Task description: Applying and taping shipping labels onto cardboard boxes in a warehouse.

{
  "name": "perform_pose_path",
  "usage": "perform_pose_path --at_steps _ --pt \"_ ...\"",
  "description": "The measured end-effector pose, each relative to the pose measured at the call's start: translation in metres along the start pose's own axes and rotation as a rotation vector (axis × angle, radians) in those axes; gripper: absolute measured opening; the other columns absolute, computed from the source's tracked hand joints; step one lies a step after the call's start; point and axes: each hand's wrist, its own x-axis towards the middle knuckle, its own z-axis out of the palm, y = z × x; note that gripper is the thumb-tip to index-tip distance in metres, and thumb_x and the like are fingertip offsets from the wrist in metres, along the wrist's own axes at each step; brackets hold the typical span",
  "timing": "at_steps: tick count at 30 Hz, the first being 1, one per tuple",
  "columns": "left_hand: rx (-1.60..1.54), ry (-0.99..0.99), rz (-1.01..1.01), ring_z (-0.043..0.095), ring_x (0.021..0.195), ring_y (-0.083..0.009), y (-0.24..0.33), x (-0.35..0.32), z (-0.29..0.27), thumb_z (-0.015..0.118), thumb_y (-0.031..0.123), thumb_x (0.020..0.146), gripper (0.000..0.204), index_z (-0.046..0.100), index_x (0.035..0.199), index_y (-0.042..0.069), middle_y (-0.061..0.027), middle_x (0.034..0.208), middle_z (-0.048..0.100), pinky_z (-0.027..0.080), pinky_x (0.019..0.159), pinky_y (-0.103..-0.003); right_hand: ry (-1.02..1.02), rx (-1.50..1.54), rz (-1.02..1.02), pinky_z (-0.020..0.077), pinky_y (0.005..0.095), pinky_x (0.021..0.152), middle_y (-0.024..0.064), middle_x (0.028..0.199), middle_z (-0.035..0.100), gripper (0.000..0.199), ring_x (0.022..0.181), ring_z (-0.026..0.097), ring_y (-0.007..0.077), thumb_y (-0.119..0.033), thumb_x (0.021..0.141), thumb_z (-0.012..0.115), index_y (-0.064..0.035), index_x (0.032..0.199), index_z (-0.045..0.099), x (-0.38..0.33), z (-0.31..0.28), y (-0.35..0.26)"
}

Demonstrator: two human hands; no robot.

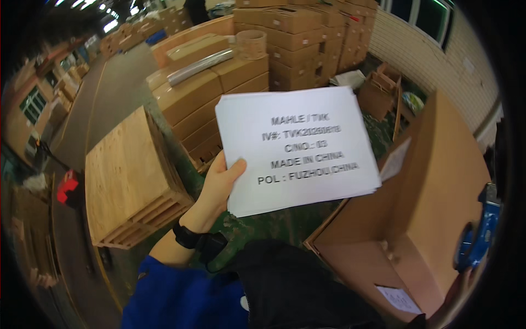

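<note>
My left hand (pixel 224 178) grips a stack of white printed paper sheets (pixel 298 151) by its left edge, thumb on top and the fingers hidden behind. The sheets are held up in front of me, their dark printed lines facing me. At the far right rim, my right hand (pixel 464 282) shows only in part and is closed round a blue tape dispenser (pixel 482 233). That dispenser is beside the tall wall of a large open cardboard box (pixel 446 181). One printed sheet (pixel 399 299) lies on the box's lower panel, and another sheet (pixel 395 159) is on its far side.
A pallet-like wooden crate (pixel 129 181) stands to the left. Beyond the papers are stacked cartons (pixel 192 98) with a roll of clear film (pixel 200 66) on top. More cartons (pixel 296 49) rise behind. A red-and-black pallet jack (pixel 68 186) stands at the far left, beside the aisle.
</note>
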Motion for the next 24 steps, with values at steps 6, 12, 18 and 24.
perform_pose_path --at_steps 6,12,18,24 --pt "0.11 0.38 0.0 0.053 0.101 -0.0206 -0.039 -0.013 -0.074 0.049 0.003 0.085 0.037 0.037 0.12 -0.003 -0.0134 0.114 0.051 0.044 0.086 -0.033 -0.293 0.081 0.201 0.0394 0.032 0.087 0.0086 0.108 0.052 0.07 0.099 0.05 0.0205 -0.03 0.073 0.071 0.0032 0.125 0.038 0.031 0.145 0.08" --pt "-0.029 0.654 0.084 0.053 0.102 -0.0216 -0.091 -0.001 -0.112 0.046 0.001 0.085 0.037 0.037 0.12 -0.003 -0.0143 0.116 0.05 0.044 0.087 -0.034 -0.698 0.031 0.367 0.0412 0.0223 0.071 0.0017 0.089 0.057 0.049 0.079 0.052 0.0088 -0.028 0.072 0.073 0.002 0.106 0.053 0.067 0.273 0.139" --pt "-0.011 0.741 0.205 0.051 0.108 -0.0254 -0.124 0.021 -0.131 0.045 -0.001 0.085 0.048 0.029 0.13 0.0 -0.0164 0.123 0.046 0.045 0.089 -0.036 -0.805 0.157 0.422 0.0416 0.0219 0.07 0.0014 0.087 0.057 0.034 0.076 0.051 0.0081 -0.013 0.076 0.066 0.0025 0.104 0.054 0.098 0.338 0.266" --pt "0.056 0.748 0.397 0.049 0.11 -0.0293 -0.171 0.039 -0.159 0.043 -0.001 0.086 0.049 0.025 0.132 -0.001 -0.0181 0.126 0.042 0.043 0.092 -0.039 -0.935 0.117 0.354 0.0423 0.0222 0.069 0.0007 0.085 0.056 0.031 0.076 0.051 0.0084 -0.015 0.076 0.067 0.0015 0.1 0.056 0.087 0.373 0.385"
